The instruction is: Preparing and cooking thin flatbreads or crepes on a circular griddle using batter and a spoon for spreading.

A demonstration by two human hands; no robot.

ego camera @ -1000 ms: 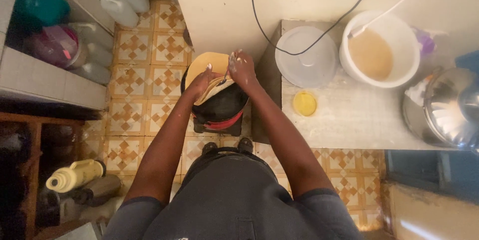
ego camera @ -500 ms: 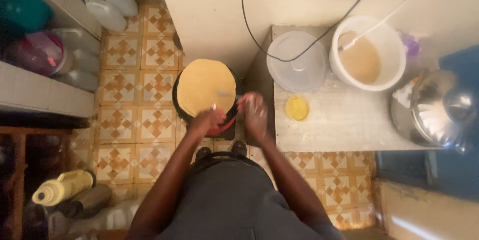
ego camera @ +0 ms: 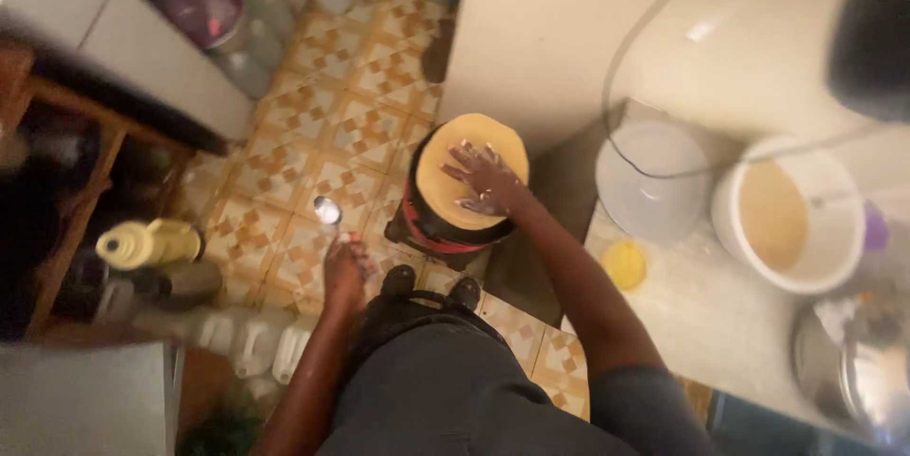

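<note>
Right hand [ego camera: 479, 181] now flat on flatbread [ego camera: 471, 170]; spoon [ego camera: 328, 212] bowl-up in left hand [ego camera: 343, 271].

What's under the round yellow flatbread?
The flatbread lies on a dark round pan atop a small black and red stove. The right hand presses on it. The pan's surface is covered.

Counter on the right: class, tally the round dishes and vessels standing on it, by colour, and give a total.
White: 2, a flat dish and a bucket of pale batter
Yellow: 1, a small dish
Silver: 1, a metal pot
Total: 4
</note>
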